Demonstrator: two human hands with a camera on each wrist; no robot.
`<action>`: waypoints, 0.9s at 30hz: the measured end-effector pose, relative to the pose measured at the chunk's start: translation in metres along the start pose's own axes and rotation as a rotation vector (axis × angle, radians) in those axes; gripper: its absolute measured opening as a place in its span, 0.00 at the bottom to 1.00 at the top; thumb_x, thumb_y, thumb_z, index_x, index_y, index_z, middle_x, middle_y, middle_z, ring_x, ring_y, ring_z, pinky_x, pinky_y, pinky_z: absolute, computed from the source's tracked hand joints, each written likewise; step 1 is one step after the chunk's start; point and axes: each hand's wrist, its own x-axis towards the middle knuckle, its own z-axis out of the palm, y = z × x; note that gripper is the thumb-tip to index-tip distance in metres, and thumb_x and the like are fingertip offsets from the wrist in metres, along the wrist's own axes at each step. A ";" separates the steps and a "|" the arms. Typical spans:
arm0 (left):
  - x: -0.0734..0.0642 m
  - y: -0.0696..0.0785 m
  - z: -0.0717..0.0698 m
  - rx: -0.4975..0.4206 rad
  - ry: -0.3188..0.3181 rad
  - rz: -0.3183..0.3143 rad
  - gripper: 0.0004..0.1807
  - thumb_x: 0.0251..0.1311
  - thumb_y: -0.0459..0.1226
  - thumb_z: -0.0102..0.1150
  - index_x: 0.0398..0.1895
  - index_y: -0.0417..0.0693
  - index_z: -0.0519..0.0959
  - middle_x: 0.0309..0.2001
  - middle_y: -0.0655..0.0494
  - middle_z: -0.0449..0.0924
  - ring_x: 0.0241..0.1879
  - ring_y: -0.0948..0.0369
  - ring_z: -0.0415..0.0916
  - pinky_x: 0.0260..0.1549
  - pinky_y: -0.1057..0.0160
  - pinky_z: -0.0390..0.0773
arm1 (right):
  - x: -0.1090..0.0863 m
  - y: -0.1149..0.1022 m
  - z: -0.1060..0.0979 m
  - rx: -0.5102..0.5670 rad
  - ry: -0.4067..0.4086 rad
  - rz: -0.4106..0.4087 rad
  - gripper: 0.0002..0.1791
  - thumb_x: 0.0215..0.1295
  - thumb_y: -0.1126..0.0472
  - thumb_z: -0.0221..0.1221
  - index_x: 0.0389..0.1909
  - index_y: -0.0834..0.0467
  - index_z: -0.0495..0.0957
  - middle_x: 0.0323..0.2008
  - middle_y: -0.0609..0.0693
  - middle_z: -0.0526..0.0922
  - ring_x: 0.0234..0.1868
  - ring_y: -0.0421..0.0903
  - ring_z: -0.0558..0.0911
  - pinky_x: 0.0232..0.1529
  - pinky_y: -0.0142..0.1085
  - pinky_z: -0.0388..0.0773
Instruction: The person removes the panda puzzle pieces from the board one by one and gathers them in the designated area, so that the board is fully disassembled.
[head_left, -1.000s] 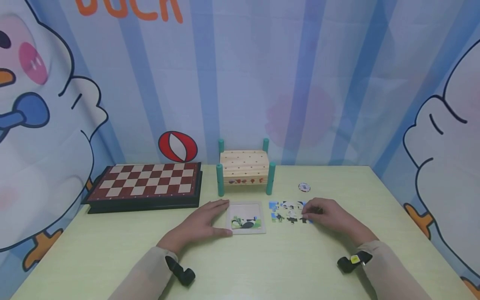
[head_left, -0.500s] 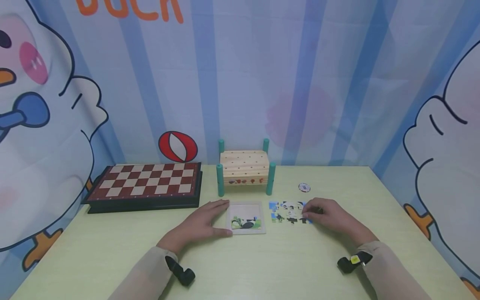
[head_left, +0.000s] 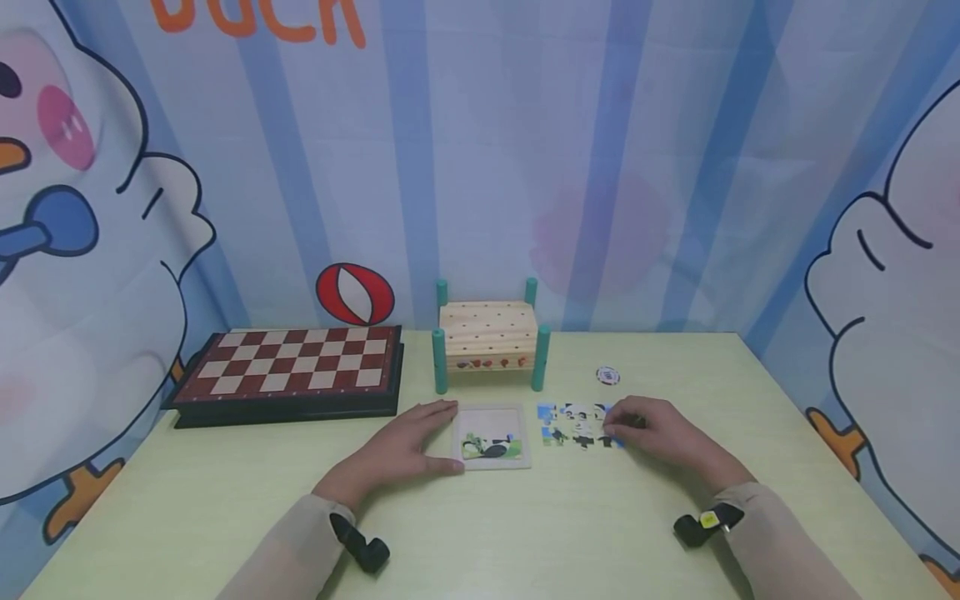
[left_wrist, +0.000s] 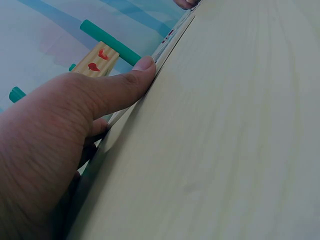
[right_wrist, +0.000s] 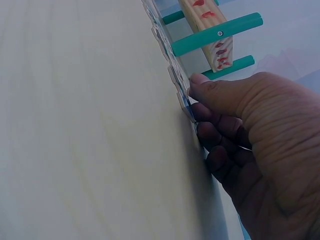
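Toward the table's back edge [head_left: 675, 337], outspread left-hand fingers [head_left: 437, 410] touch one frame [head_left: 527, 437]; curled right-hand fingers [head_left: 622, 407], grip unclear, one panda jigsaw [head_left: 581, 423].

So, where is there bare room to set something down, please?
The pale wood-grained table is bare between the beige sleeves, and right of the round blue-white disc. Crowded: around the left hand, square pale frame, loose panda puzzle pieces and right hand.

Table [head_left: 480, 533] (pale, grained) bears frame [head_left: 495, 465], pieces [head_left: 582, 429], chessboard [head_left: 294, 363].
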 end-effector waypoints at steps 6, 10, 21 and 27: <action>0.000 -0.001 0.000 0.002 0.006 0.006 0.53 0.51 0.71 0.60 0.78 0.59 0.60 0.78 0.62 0.56 0.77 0.55 0.50 0.73 0.45 0.55 | 0.000 0.000 0.001 0.008 -0.002 0.017 0.03 0.70 0.54 0.63 0.41 0.47 0.83 0.39 0.39 0.82 0.42 0.40 0.80 0.44 0.39 0.79; -0.001 -0.003 0.001 0.004 0.004 0.005 0.53 0.51 0.71 0.61 0.79 0.59 0.60 0.78 0.62 0.56 0.77 0.55 0.50 0.73 0.45 0.56 | 0.000 0.001 0.003 0.028 -0.006 0.025 0.05 0.71 0.53 0.63 0.42 0.47 0.84 0.39 0.39 0.82 0.42 0.41 0.80 0.44 0.40 0.79; -0.002 -0.005 0.006 0.000 0.003 0.009 0.54 0.50 0.73 0.59 0.79 0.61 0.59 0.78 0.63 0.55 0.77 0.56 0.50 0.73 0.45 0.55 | -0.002 0.003 0.002 0.037 -0.006 0.027 0.05 0.71 0.52 0.62 0.42 0.47 0.84 0.38 0.39 0.82 0.42 0.41 0.80 0.44 0.39 0.80; 0.000 -0.002 0.002 0.004 0.006 0.001 0.53 0.51 0.72 0.59 0.79 0.62 0.59 0.78 0.64 0.54 0.77 0.57 0.49 0.73 0.45 0.55 | 0.000 0.003 0.000 0.034 0.005 0.031 0.05 0.71 0.52 0.63 0.42 0.46 0.84 0.39 0.40 0.83 0.42 0.41 0.80 0.45 0.41 0.80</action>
